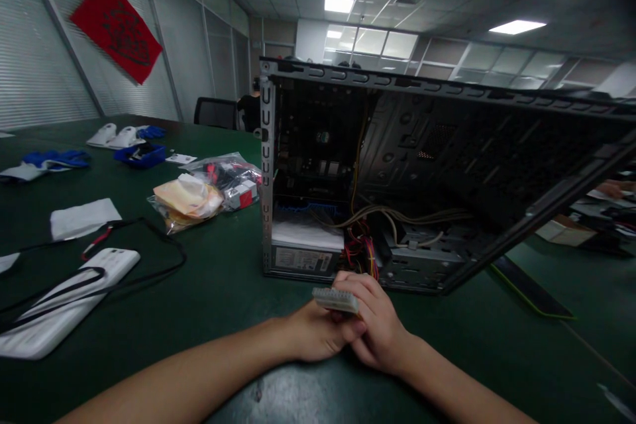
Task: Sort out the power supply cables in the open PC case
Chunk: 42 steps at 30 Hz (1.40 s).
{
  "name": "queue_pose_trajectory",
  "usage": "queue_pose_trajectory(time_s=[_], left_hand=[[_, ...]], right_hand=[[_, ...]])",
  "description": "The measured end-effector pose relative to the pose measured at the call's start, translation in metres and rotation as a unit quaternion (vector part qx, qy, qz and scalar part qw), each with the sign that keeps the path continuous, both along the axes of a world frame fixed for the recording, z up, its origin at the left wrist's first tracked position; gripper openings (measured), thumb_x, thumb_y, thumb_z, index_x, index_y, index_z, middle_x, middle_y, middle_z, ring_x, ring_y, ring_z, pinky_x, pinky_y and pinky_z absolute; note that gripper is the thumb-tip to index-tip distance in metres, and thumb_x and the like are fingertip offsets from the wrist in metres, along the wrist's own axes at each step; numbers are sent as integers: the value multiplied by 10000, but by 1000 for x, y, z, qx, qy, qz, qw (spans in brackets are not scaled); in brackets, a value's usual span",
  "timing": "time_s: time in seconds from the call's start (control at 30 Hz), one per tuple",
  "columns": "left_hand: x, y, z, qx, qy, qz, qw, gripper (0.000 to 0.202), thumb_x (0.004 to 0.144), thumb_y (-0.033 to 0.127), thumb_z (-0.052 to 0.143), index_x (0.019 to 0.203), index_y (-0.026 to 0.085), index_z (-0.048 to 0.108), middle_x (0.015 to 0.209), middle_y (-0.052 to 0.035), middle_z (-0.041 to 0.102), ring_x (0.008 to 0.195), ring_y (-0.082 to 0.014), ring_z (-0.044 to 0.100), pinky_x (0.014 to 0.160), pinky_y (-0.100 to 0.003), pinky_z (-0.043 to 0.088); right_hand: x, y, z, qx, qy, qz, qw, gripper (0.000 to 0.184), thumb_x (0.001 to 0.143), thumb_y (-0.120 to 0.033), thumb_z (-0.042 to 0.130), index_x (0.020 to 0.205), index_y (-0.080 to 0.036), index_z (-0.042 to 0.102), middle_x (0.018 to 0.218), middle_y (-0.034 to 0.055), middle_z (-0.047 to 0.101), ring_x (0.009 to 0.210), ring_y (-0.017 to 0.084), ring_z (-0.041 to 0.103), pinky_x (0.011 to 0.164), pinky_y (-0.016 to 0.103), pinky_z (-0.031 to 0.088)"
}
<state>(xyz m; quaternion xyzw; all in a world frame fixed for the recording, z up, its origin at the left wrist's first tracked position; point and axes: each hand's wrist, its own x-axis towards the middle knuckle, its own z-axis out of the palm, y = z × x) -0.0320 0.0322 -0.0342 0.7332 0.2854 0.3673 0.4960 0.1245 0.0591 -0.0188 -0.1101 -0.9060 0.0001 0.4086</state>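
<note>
In front of the open side of a computer case (267, 159), my two hands meet close together. A pale multi-pin power connector (336, 300) is held between them, its long row of pins turned upward. My left hand (315, 334) is closed at its lower side, the fingers partly hidden. My right hand (380, 324) curls its fingers over the connector's far side. Behind the hands, a bundle of coloured wires (368, 252) comes out beside the power supply (303, 260). A motherboard (318, 146) sits dark inside the case.
On the green table (228, 285), a white power strip (69, 305) with a black cord lies left. Bagged parts (189, 202), a blue tray (140, 155) and gloves (59, 159) are farther back. A flat black panel (531, 288) lies right. A person (248, 109) sits behind the case.
</note>
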Motion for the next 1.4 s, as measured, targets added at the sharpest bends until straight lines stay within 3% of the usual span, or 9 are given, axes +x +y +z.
queue_pose_trajectory(time_s=[0.23,0.57,0.73,0.83,0.93,1.13,1.23,1.4], left_hand=[[-1,0,0,-1,-26,-7,1000,710,860,788,367,1068,161,627,1126,-125,668,1059,-259,609,970,-395,469],[-3,0,4,9,15,-17,1000,840,794,881,243,1024,168,624,1078,-109,676,1032,-249,609,960,-363,472],[-2,1,6,36,32,12,999,794,855,826,164,943,157,581,891,-97,635,841,-221,603,855,-375,506],[0,2,5,18,16,0,1000,762,857,821,174,947,151,525,785,-61,582,669,-173,558,700,-330,516],[2,1,6,6,20,-8,1000,714,885,788,207,979,148,509,767,-46,566,647,-164,543,655,-313,499],[0,1,8,23,47,-25,998,510,988,569,301,1163,139,511,815,-56,622,688,-171,581,655,-292,499],[-2,2,6,38,80,-27,996,453,1009,473,311,1211,122,515,856,-90,683,721,-187,627,655,-284,503],[-3,1,7,56,125,-27,990,368,1003,398,391,1200,136,557,896,-106,727,758,-201,681,657,-268,512]], right_hand=[[1,1,-3,-9,-6,3,1000,320,830,-145,441,1130,-148,555,996,136,665,919,262,618,795,432,536],[-2,2,-1,14,6,9,1000,277,861,-142,415,1099,-136,558,978,148,667,932,268,611,767,427,540],[2,13,5,38,-12,-55,998,256,955,-174,383,1132,-140,564,935,130,684,837,232,624,717,374,492],[-1,22,22,89,-17,-129,987,251,963,-135,439,1179,-123,565,857,94,682,734,192,618,670,325,441],[-17,25,53,127,-19,-178,976,270,975,-176,466,1208,-130,595,754,46,653,627,155,589,596,293,385],[-73,37,113,16,-31,-284,958,300,1020,-347,433,985,-193,689,874,43,668,706,145,614,580,246,364],[-86,52,123,7,-61,-343,937,300,997,-364,465,920,-207,708,932,53,678,692,158,612,553,251,336],[-87,69,124,11,-112,-357,927,280,972,-374,505,917,-213,727,925,59,697,665,167,616,523,269,304]])
